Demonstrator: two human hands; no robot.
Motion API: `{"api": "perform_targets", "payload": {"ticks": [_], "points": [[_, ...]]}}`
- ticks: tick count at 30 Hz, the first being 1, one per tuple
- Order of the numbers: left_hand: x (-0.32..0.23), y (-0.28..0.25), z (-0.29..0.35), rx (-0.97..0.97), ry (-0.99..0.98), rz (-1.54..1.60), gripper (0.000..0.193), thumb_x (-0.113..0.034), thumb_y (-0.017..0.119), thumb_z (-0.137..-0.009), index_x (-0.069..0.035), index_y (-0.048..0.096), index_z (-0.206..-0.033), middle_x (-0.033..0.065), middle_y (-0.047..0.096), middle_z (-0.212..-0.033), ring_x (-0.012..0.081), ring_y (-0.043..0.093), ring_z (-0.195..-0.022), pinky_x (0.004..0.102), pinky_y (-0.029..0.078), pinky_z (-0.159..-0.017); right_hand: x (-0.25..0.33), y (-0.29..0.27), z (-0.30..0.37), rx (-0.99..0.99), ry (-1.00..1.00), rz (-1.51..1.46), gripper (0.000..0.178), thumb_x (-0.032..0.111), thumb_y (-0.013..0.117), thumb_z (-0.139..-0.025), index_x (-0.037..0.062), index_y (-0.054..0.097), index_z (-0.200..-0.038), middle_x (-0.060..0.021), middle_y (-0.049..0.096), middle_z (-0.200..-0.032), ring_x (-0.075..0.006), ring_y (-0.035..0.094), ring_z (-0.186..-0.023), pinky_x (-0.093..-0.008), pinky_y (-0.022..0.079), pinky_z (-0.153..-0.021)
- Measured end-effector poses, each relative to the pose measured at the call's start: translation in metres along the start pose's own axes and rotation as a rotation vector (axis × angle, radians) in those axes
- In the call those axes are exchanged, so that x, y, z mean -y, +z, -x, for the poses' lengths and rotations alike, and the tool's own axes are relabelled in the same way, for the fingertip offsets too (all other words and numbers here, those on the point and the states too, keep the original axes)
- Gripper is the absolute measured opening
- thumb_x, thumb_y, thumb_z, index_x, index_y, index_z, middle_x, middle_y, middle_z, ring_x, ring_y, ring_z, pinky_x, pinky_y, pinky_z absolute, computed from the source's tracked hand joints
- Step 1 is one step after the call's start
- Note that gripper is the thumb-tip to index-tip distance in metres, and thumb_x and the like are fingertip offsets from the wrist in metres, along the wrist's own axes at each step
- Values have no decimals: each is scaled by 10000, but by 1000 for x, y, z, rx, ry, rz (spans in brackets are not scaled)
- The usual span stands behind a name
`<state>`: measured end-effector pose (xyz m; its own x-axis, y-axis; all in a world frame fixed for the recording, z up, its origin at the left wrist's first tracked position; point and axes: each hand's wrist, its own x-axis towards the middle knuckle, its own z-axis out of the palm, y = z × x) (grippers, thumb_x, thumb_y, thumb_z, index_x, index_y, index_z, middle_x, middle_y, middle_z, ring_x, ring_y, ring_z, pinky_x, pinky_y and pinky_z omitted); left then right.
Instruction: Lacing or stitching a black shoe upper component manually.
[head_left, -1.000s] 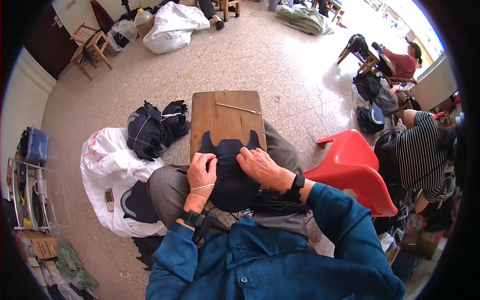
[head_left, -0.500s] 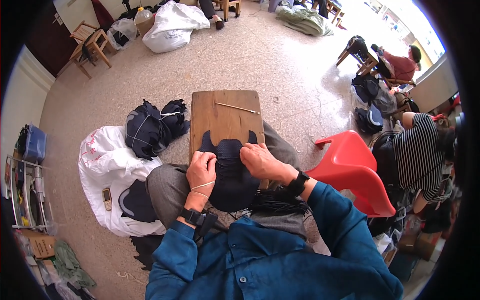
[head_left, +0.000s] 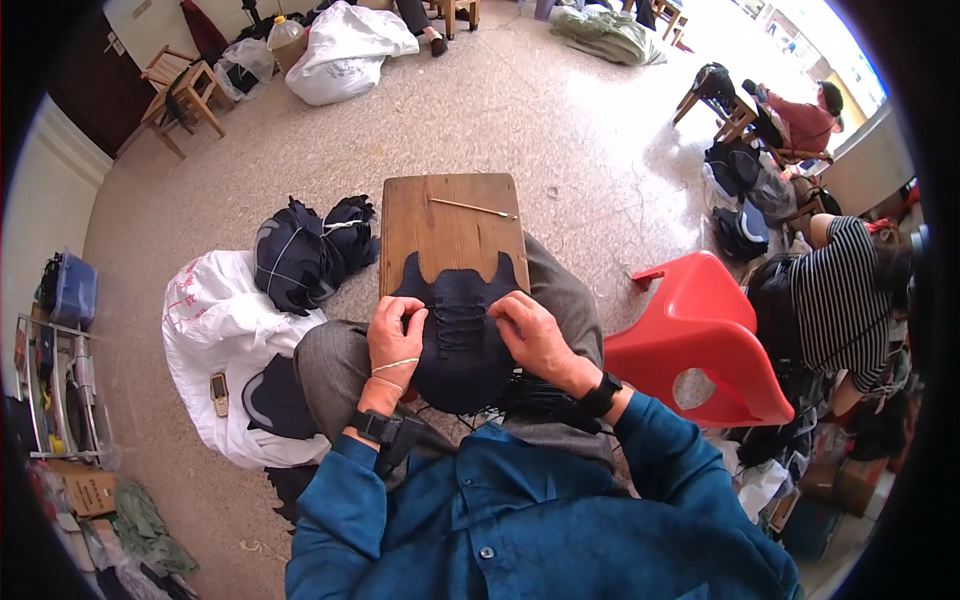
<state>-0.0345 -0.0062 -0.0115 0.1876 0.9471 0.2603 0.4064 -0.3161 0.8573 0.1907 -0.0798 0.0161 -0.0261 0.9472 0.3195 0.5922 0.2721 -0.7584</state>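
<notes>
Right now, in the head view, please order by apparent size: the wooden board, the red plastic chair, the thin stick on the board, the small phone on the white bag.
1. Red plastic chair
2. Wooden board, slightly smaller, partly covered
3. Thin stick
4. Small phone

Both forearms come in from below and angle inward. The left hand [head_left: 396,335] and right hand [head_left: 530,332] lie side by side — fingers curled, knuckles up, wrists slightly bent — each with a dark wristband.
</notes>
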Motion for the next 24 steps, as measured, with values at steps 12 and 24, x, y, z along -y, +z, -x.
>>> {"api": "perform_targets", "payload": {"ticks": [12, 24], "points": [[-14, 2, 1, 125, 142, -120, 93, -92, 740, -833, -79, 684, -906, 85, 622, -904, 301, 660, -815, 380, 526, -701, -23, 30, 1, -47, 349, -484, 160, -65, 525, -949, -1, 595, -1079, -17, 631, -1005, -83, 591, -935, -231, 489, -880], [-3, 4, -13, 117, 17, -88, 94, -69, 713, -848, -19, 635, -828, 115, 602, -780, 267, 635, -713, 380, 506, -662, -24, 29, 2, -31, 329, -497, 155, -68, 535, -945, -8, 606, -1069, -26, 640, -992, -89, 602, -929, -229, 497, -851]]}}
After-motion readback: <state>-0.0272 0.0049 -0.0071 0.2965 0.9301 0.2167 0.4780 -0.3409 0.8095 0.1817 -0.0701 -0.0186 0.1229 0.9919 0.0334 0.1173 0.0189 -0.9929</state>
